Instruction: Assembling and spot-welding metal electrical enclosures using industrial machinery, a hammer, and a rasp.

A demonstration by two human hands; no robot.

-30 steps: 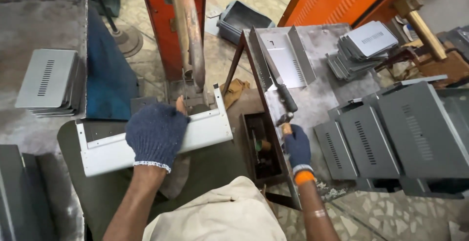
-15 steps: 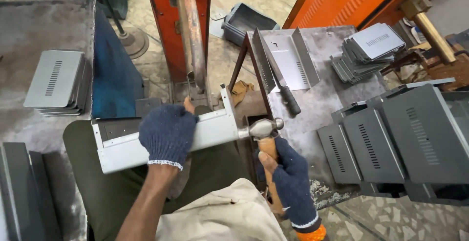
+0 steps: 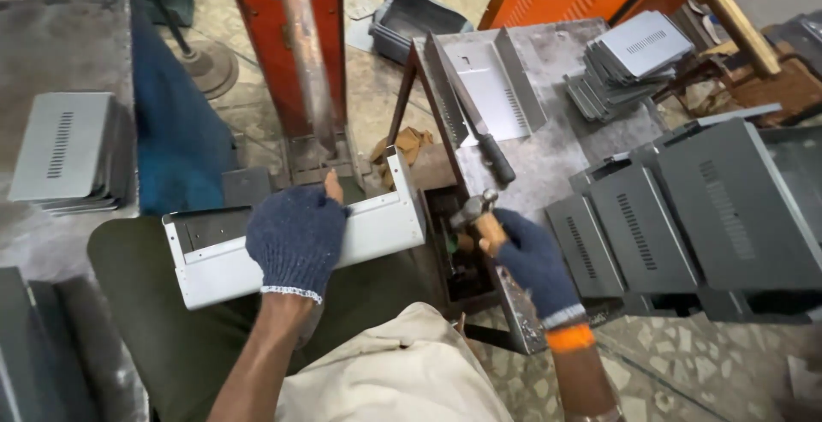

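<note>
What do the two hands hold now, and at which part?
The right hand holds a hammer by its wooden handle, just below the head. The left hand grips the grey metal panel over its top edge.

Red press post point(image 3: 295, 54) close behind bracket point(image 3: 377, 229)

Soft, even daylight fills the scene, bright enough to read colours well. It seems to come from above and the far side, though no source shows. Shadows are faint and short; the darkest patch lies in the open dark metal box point(image 3: 458, 246) near the centre. The pale grey bent sheet-metal panel point(image 3: 377, 229) catches a mild sheen without harsh glare, and the flat light grey panel point(image 3: 484, 88) on the far table looks slightly washed out. The right hand in a dark blue knitted glove point(image 3: 531, 259) and the steel hammer head point(image 3: 473, 206) are a little smeared by motion. Straight edges bow towards the corners, and the near corners soften.
</note>
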